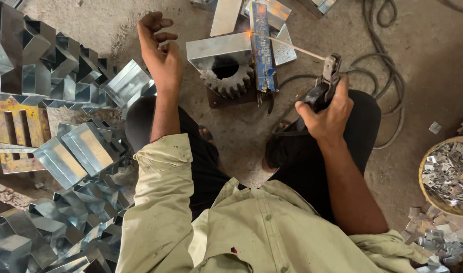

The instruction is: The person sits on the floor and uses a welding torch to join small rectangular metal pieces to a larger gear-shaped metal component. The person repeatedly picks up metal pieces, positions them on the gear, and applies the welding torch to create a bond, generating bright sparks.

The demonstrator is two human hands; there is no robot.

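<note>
My right hand (326, 112) grips a black welding electrode holder (326, 81). Its thin rod (288, 44) reaches up-left, and its tip glows orange against a bent sheet-metal piece (219, 48). That piece rests on a dark toothed gear (229, 81), beside a blue flat bar (262, 48). My left hand (159, 53) hovers to the left of the gear, wrist resting near my knee, fingers loosely curled and holding nothing. I squat on the concrete floor in a pale shirt and dark trousers.
Many shiny bent sheet-metal brackets (74, 151) are heaped along the left. A yellow metal jig (16, 129) lies among them. A round basket (446, 174) of small metal bits sits at the right edge. Black cables (381, 65) coil at upper right.
</note>
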